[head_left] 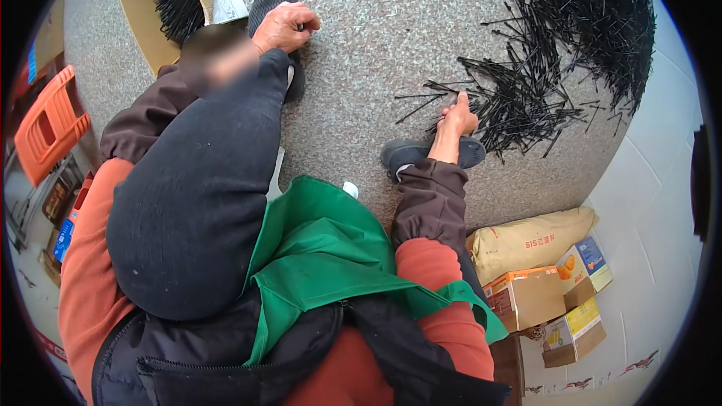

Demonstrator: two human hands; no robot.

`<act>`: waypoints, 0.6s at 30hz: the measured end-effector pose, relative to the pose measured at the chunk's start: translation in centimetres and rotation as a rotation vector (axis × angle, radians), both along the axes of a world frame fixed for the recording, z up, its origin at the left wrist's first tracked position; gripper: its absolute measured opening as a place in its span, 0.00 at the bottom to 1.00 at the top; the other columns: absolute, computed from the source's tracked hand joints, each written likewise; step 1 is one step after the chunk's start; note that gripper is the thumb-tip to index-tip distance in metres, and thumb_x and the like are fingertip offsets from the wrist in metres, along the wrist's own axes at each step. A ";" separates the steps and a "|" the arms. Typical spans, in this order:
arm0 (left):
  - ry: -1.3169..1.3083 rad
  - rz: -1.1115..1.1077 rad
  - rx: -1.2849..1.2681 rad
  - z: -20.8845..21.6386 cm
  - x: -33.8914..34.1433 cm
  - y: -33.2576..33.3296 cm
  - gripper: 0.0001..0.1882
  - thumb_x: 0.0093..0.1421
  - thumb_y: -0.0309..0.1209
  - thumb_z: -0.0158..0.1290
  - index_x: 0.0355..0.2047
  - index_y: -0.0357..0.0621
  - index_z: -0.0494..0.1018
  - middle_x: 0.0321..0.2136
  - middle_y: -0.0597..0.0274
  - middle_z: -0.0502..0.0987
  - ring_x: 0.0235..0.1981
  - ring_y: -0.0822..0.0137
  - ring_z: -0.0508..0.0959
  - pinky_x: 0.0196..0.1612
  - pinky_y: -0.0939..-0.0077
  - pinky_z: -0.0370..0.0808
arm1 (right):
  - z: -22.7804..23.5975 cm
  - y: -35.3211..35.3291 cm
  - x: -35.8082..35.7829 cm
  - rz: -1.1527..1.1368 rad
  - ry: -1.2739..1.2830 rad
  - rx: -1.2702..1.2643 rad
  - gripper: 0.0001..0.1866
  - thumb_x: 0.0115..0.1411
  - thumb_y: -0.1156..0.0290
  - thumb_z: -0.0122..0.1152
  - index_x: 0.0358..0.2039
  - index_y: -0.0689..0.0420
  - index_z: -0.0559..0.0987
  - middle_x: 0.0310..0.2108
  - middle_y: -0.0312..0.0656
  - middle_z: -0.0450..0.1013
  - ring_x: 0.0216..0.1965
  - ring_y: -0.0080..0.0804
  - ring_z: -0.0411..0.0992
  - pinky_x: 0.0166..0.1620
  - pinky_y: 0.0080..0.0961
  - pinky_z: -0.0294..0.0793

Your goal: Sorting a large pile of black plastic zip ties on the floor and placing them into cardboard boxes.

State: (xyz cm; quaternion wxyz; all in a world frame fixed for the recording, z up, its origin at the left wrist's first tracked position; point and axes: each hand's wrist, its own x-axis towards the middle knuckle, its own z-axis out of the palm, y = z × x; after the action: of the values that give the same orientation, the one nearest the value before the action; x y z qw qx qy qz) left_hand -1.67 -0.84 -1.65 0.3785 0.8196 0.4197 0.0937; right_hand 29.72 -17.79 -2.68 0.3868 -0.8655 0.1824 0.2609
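Note:
My left hand (286,26) is at my left shoe (272,0), beside an open cardboard box (139,19) packed with thin black sticks (177,1). Its fingers are curled closed; what they hold, if anything, is hidden. At the near left edge of a loose heap of the same black sticks (519,98), my right hand (457,119) reaches down with the index finger stretched out against them. Its other fingers are mostly hidden, and no stick is plainly gripped. A few sticks jut out to the left of that hand.
A bigger pile of black sticks (602,15) lies far right on the speckled floor (361,45), by a pale wall (647,158). Near right are a tan sack (530,244) and small cardboard boxes (530,297). An orange plastic stool (49,124) stands left. A green apron (323,256) covers my lap.

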 end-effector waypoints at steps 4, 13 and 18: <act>-0.003 -0.014 0.004 -0.8 -0.5 -0.2 0.06 0.44 0.23 0.52 0.24 0.48 0.74 0.24 0.65 0.74 0.31 0.61 0.73 0.37 0.70 0.70 | -1.2 -0.8 0.1 0.117 0.158 0.173 0.11 0.47 0.75 0.55 0.14 0.58 0.64 0.11 0.34 0.59 0.08 0.22 0.56 0.10 0.20 0.52; -0.010 0.016 0.007 -1.4 -0.9 -0.3 0.05 0.45 0.25 0.53 0.25 0.49 0.75 0.24 0.66 0.74 0.31 0.62 0.73 0.36 0.70 0.71 | -0.1 -3.3 -0.6 -0.003 0.210 0.085 0.09 0.47 0.78 0.52 0.14 0.58 0.64 0.10 0.35 0.58 0.08 0.24 0.56 0.11 0.22 0.53; -0.010 0.025 0.045 -1.1 -0.6 -0.5 0.05 0.42 0.21 0.51 0.22 0.43 0.72 0.23 0.63 0.74 0.31 0.62 0.74 0.37 0.72 0.69 | -0.5 -3.1 -0.9 0.214 0.119 -0.116 0.10 0.48 0.74 0.61 0.18 0.61 0.68 0.11 0.36 0.61 0.07 0.24 0.58 0.10 0.21 0.54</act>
State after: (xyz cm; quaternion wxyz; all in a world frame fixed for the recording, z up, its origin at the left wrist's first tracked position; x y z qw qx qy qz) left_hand -2.29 -1.31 -2.70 0.3608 0.8222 0.4259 0.1117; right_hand 28.84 -20.89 -3.17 0.2945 -0.8839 0.1264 0.3406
